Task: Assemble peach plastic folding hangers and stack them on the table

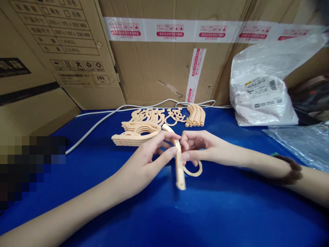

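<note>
Above the blue table, my left hand (149,154) pinches a beige clothes hanger part (179,164), a long curved strip seen nearly edge-on, between thumb and fingers. My right hand (199,147) is closed against the right side of the strip, fingertips curled together. A beige hook-like curve (194,174) shows below the right fingers; its upper end is hidden by them, so whether it joins the strip cannot be seen. Just behind the left hand lies a stack of beige hanger bodies (133,139).
Beige hooks (176,116) and a pile of short curved arms (196,115) lie at the back of the blue table (164,219). A white cable (95,130) runs behind them. Cardboard boxes (154,68) wall the back; a white plastic bag (262,92) stands right, near clear wrap (303,140).
</note>
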`<state>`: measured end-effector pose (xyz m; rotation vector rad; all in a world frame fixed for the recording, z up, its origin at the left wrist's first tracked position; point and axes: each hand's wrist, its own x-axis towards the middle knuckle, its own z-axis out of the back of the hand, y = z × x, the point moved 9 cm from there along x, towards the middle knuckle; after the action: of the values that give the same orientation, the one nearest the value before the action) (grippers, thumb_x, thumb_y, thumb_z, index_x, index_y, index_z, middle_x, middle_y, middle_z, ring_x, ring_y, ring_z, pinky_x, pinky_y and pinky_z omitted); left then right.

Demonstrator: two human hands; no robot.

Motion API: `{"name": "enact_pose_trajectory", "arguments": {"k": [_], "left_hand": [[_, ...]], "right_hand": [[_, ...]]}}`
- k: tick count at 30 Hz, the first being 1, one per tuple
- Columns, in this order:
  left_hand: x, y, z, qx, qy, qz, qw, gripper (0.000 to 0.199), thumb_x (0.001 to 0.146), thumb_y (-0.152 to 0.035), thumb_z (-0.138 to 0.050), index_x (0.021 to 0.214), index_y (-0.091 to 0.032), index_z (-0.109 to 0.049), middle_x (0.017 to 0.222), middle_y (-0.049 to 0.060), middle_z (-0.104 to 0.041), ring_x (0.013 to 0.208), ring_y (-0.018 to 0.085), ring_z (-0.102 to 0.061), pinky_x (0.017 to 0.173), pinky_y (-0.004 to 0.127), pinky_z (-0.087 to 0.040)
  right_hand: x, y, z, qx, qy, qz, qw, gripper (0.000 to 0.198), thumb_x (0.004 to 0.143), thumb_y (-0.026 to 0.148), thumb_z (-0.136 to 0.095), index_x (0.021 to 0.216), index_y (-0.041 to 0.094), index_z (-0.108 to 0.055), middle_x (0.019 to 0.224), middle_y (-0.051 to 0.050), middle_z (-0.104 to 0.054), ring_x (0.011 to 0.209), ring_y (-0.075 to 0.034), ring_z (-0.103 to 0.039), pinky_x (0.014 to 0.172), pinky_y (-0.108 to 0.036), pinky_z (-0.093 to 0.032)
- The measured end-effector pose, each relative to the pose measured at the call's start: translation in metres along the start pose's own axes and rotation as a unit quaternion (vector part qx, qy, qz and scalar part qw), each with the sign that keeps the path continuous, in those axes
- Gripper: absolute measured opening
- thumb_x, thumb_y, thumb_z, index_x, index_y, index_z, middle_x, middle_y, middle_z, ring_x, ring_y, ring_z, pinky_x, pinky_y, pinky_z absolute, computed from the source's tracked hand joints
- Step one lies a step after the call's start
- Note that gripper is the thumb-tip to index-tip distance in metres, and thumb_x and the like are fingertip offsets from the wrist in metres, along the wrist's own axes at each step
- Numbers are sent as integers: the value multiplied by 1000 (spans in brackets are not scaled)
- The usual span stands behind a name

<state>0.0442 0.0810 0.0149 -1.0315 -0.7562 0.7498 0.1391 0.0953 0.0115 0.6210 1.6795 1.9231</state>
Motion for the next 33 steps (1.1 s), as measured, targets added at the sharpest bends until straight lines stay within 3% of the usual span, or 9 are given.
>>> {"name": "enact_pose_trajectory", "arguments": {"k": [2,4,8,11,13,20,24,26,33], "left_hand": [[0,3,4,3,-16,8,1000,19,98,-39,-49,113,-29,-53,105,-1,-61,97,16,-60,86,31,-47],[0,3,8,28,-29,8,999,15,96,-40,-51,105,-27,-52,94,-3,-58,89,14,-57,80,28,-46],[2,1,10,100,-36,-4,994,12,93,-34,-57,95,-25,-49,84,-5,-50,78,11,-50,70,24,-41],[2,-5,9,172,-30,-25,984,8,95,-28,-52,90,-22,-50,80,-5,-50,71,10,-48,64,23,-39],[0,-10,7,231,-28,-51,971,8,95,-21,-49,87,-21,-50,78,-5,-51,68,10,-47,63,23,-37],[-2,-11,3,309,-13,-74,948,5,94,-17,-41,91,-21,-41,80,-3,-57,68,12,-54,65,25,-38],[-3,-13,0,351,-21,-80,933,5,94,-21,-43,91,-22,-40,83,-2,-58,69,13,-56,60,24,-36],[-4,-13,-1,356,-24,-79,931,5,94,-24,-44,92,-22,-40,81,-2,-58,66,13,-56,57,23,-35],[-3,-6,-2,386,-5,-52,921,16,98,-34,-39,104,-23,-50,76,-2,-62,63,15,-58,57,24,-34]], "right_hand": [[-2,6,8,-109,-29,23,993,22,95,34,-53,81,18,-48,76,0,-63,60,-8,-56,56,-21,-45],[-6,17,16,-279,-61,69,956,19,96,30,-50,82,17,-52,73,1,-61,61,-9,-54,58,-22,-42],[-12,22,2,-594,-7,162,788,16,94,20,-48,104,17,-61,86,-3,-60,67,-12,-54,59,-25,-39],[-18,19,-15,-723,30,230,651,27,99,19,-40,115,17,-61,86,-5,-57,68,-15,-52,58,-28,-37],[-21,20,-26,-761,29,271,589,29,101,17,-36,115,17,-61,83,-4,-57,69,-16,-50,57,-30,-36],[-27,20,-41,-810,50,313,493,28,98,10,-38,90,14,-65,84,-5,-58,71,-17,-51,58,-33,-34],[-28,24,-29,-786,24,336,519,27,99,11,-36,91,16,-61,82,-5,-61,71,-16,-52,59,-31,-36],[-28,28,-19,-754,-5,339,563,25,100,18,-35,92,18,-59,80,-4,-62,67,-16,-52,59,-30,-37],[-15,34,33,-404,-176,188,878,15,92,33,-57,86,19,-58,79,-2,-63,69,-13,-57,62,-25,-43]]}}
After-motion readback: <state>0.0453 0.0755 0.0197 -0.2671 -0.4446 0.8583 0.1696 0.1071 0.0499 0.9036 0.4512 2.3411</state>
